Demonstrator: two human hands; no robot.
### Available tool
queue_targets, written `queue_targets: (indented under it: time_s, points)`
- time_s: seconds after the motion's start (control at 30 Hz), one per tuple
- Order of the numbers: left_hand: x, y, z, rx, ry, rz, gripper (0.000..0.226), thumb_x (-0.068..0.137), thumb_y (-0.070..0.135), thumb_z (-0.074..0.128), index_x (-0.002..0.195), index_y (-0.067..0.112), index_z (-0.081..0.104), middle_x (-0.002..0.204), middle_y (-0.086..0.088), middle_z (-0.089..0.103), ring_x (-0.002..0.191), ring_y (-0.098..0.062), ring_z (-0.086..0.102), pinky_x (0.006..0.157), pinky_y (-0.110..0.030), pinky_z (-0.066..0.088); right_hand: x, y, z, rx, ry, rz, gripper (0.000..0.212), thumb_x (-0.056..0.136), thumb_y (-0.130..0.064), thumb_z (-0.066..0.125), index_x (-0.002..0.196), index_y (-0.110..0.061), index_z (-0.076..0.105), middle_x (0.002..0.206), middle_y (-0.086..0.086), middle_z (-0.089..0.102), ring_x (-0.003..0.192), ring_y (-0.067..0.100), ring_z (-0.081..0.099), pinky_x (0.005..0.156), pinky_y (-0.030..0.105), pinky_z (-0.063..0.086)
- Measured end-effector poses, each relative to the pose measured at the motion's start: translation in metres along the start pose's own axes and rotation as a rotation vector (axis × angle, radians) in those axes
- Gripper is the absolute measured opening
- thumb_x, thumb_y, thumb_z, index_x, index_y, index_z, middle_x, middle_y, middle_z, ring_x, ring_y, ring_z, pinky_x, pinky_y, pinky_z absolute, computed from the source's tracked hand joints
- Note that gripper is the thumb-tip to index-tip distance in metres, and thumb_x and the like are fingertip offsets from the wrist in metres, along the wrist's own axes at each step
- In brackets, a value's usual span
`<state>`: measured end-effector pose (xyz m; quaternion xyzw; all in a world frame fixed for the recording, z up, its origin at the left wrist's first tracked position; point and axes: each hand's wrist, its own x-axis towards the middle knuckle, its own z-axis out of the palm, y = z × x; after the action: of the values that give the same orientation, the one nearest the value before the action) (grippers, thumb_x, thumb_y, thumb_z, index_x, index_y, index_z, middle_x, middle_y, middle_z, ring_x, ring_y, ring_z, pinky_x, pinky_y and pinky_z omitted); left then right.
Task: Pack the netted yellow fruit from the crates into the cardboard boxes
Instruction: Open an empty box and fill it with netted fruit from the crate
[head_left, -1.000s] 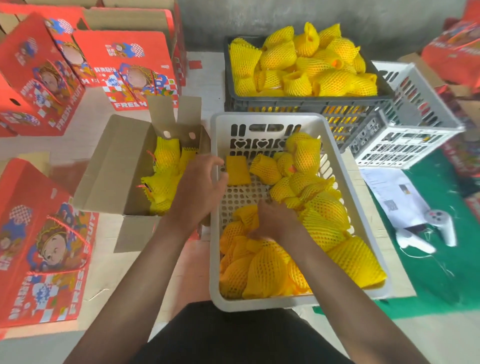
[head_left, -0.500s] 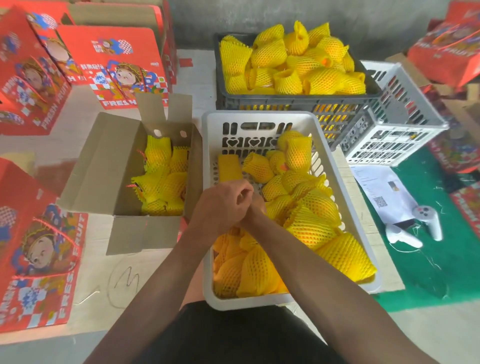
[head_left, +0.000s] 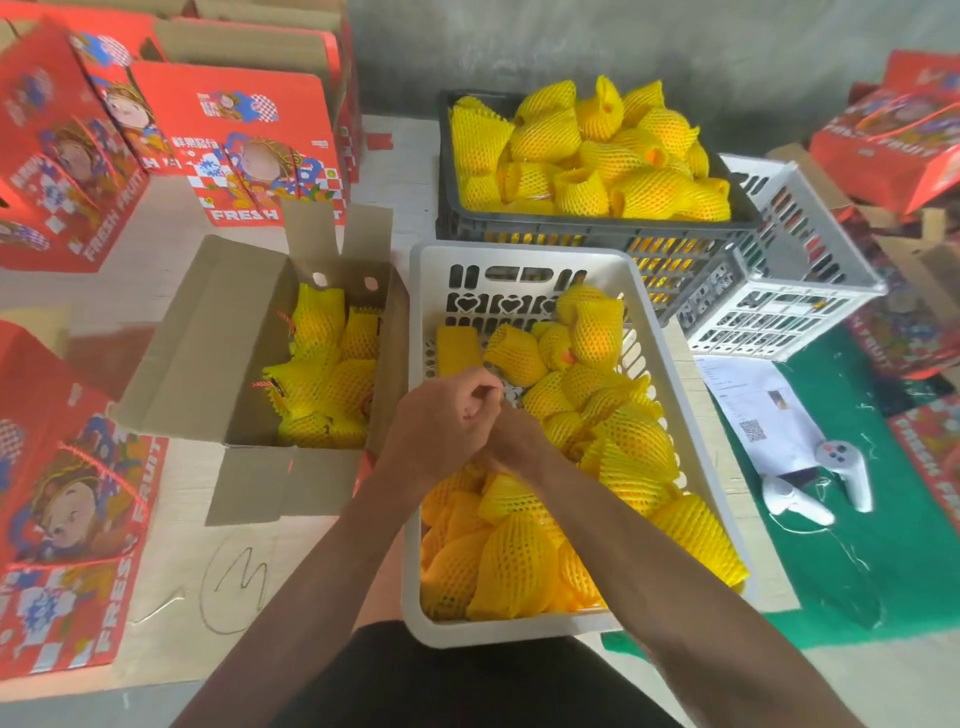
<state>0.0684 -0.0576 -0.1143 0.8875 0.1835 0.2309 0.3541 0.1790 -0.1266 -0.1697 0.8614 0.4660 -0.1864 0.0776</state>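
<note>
My left hand is curled into a loose fist over the middle of the white crate, fingertips pinched together; whether they pinch anything I cannot tell. My right hand sits just under and behind it, mostly hidden by the left, so I cannot tell how it is closed or what it has. Both forearms reach in from the near edge of the crate.

Around and below my hands the netted yellow fruit lies piled along the near end and right side of the white crate, with a patch of bare perforated floor at the far left, where a flat yellow net sleeve lies alone.

Just left of the crate, touching its side, stands the open cardboard box, flaps spread, with more netted fruit packed at its right end.

Behind the white crate a dark crate is heaped with netted fruit. To its right a second white crate lies tipped on its side.

Red printed boxes stand and lie along the left of the worktop. On the right, a sheet of paper and 2 white controllers rest on a green mat.
</note>
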Motion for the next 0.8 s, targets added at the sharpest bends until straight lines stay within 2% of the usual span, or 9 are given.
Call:
queue_targets:
  time_s: [0.07, 0.13, 0.23, 0.37, 0.43, 0.5, 0.6, 0.7, 0.8]
  points:
    - [-0.001, -0.002, 0.0, -0.053, 0.033, -0.014, 0.022, 0.102, 0.038, 0.056, 0.111, 0.025, 0.07, 0.091, 0.011, 0.077, 0.083, -0.003, 0.072, 0.073, -0.035, 0.061, 0.0, 0.004, -0.002, 0.03, 0.096, 0.0, 0.019, 0.099, -0.016, 0.059, 0.117, -0.015, 0.065, 0.119, 0.008, 0.067, 0.105, 0.029, 0.066, 0.076, 0.039, 0.058]
    - [-0.001, -0.001, -0.001, -0.131, 0.069, -0.028, 0.021, 0.102, 0.036, 0.056, 0.114, 0.025, 0.07, 0.097, 0.013, 0.076, 0.088, 0.0, 0.071, 0.073, -0.03, 0.061, 0.003, 0.005, -0.007, 0.105, 0.178, -0.034, 0.026, 0.097, -0.017, 0.064, 0.123, -0.016, 0.064, 0.128, 0.007, 0.063, 0.119, 0.028, 0.06, 0.088, 0.04, 0.057]
    - [-0.001, 0.0, -0.006, -0.306, 0.2, -0.059, 0.024, 0.104, 0.031, 0.058, 0.126, 0.025, 0.064, 0.119, 0.014, 0.069, 0.111, -0.001, 0.065, 0.082, -0.015, 0.056, 0.003, 0.01, -0.03, 0.437, 0.272, 0.107, 0.044, 0.094, -0.037, 0.071, 0.128, -0.014, 0.058, 0.121, 0.004, 0.064, 0.106, 0.025, 0.064, 0.083, 0.04, 0.058]
    - [0.003, 0.014, -0.023, -0.819, 0.388, -0.457, 0.048, 0.087, 0.054, 0.069, 0.129, 0.033, 0.057, 0.129, 0.008, 0.065, 0.115, -0.009, 0.067, 0.094, -0.027, 0.056, -0.009, 0.027, -0.085, 0.956, 0.468, 0.298, 0.071, 0.081, -0.068, 0.074, 0.129, -0.017, 0.06, 0.111, -0.007, 0.068, 0.094, 0.013, 0.066, 0.066, 0.03, 0.055]
    - [0.01, 0.015, -0.04, -1.102, 0.243, -0.694, 0.074, 0.072, 0.068, 0.075, 0.133, 0.03, 0.056, 0.135, -0.004, 0.063, 0.114, -0.021, 0.069, 0.096, -0.044, 0.057, -0.018, 0.024, -0.115, 1.109, 0.606, 0.225, 0.061, 0.079, -0.07, 0.074, 0.114, -0.021, 0.066, 0.098, -0.012, 0.073, 0.087, 0.011, 0.069, 0.061, 0.027, 0.051]
    - [0.017, 0.012, -0.062, -1.403, -0.082, -0.858, 0.094, 0.066, 0.08, 0.073, 0.144, 0.034, 0.05, 0.145, -0.008, 0.056, 0.123, -0.035, 0.063, 0.094, -0.065, 0.053, -0.025, 0.008, -0.137, 1.268, 0.674, 0.113, 0.057, 0.077, -0.069, 0.075, 0.108, -0.023, 0.067, 0.092, -0.008, 0.075, 0.084, 0.009, 0.072, 0.066, 0.035, 0.058]
    - [0.033, 0.01, -0.095, -1.75, -0.467, -0.695, 0.09, 0.079, 0.088, 0.053, 0.153, 0.037, 0.042, 0.158, -0.007, 0.044, 0.142, -0.044, 0.043, 0.103, -0.076, 0.036, -0.033, -0.046, -0.152, 1.2, 0.739, -0.125, 0.053, 0.076, -0.057, 0.08, 0.114, -0.026, 0.06, 0.103, -0.009, 0.071, 0.091, 0.004, 0.068, 0.073, 0.032, 0.06]
    - [0.042, 0.003, -0.118, -1.539, -0.158, -0.685, 0.076, 0.071, 0.082, 0.063, 0.135, 0.041, 0.06, 0.129, 0.006, 0.064, 0.116, -0.025, 0.063, 0.091, -0.045, 0.054, -0.034, -0.096, -0.154, 0.712, 1.137, -0.256, 0.051, 0.072, -0.003, 0.075, 0.118, -0.012, 0.054, 0.106, 0.003, 0.066, 0.095, 0.006, 0.057, 0.085, 0.01, 0.051]
    - [0.03, -0.018, -0.15, -1.317, -0.087, -0.73, 0.04, 0.078, 0.058, 0.074, 0.108, 0.031, 0.075, 0.105, -0.002, 0.072, 0.094, -0.022, 0.072, 0.075, -0.042, 0.057, -0.023, -0.101, -0.141, 0.743, 0.732, -0.503, 0.077, 0.074, -0.057, 0.086, 0.135, -0.025, 0.049, 0.124, -0.009, 0.053, 0.109, 0.009, 0.057, 0.086, 0.033, 0.053]
